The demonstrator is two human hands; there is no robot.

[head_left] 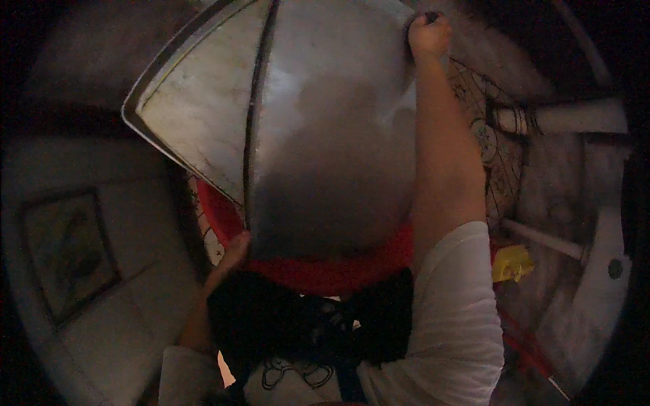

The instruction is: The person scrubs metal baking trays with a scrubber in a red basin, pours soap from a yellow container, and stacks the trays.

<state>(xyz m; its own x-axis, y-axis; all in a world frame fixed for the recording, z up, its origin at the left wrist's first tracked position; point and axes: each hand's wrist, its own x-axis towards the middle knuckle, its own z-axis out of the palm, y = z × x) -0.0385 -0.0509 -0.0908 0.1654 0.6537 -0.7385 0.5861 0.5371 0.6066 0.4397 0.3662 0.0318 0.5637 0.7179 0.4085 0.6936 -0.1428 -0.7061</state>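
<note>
Before us, one large silver panel point(325, 128) is filling the middle of the view, one dark strip point(256, 108) parting its shiny face from its one pale, rimmed section point(203, 101). Two hands are reaching to it: our right hand point(430, 39) is gripping one small dark thing point(432, 16) at the upper right corner, while our left hand point(235, 253) is resting by the lower left edge, and we cannot tell whether it is gripping. Below, one red curved thing point(338, 274) is showing, possibly a container; its contents we cannot tell. One yellow thing point(512, 264) is showing rightward, one framed picture point(71, 254) leftward, and our right arm point(447, 149) is covering part of the panel.
</note>
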